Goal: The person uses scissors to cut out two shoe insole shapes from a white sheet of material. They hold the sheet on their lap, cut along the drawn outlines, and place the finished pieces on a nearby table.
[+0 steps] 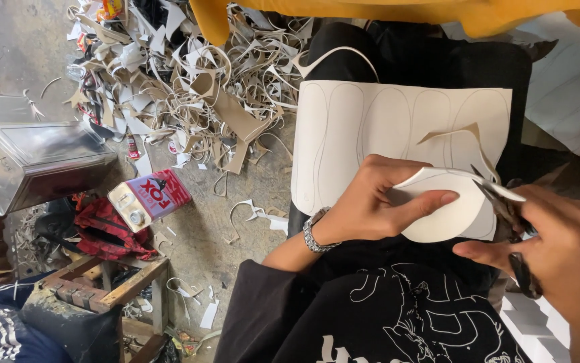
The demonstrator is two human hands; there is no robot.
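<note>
The fingers (pixel 431 200) of the left hand (pixel 370 202) were clamped on the curled edge of the white sheet (pixel 370 124), thumb on top and the others tucked beneath, bending that edge up off the lap. The right hand (pixel 565 249) was closed around the handles of the scissors (pixel 501 198), whose blades stood slightly apart and bit into the sheet just beside the left thumb tip. The sheet lay across the person's lap, its long axis running from the left hand away toward the scrap pile (pixel 189 87); pencilled sole outlines lay side by side along it. The cut edge sat between the two hands, nearer the right. Beyond the sheet, past the scrap pile, a red and white tin (pixel 148 198) lay on the floor.
</note>
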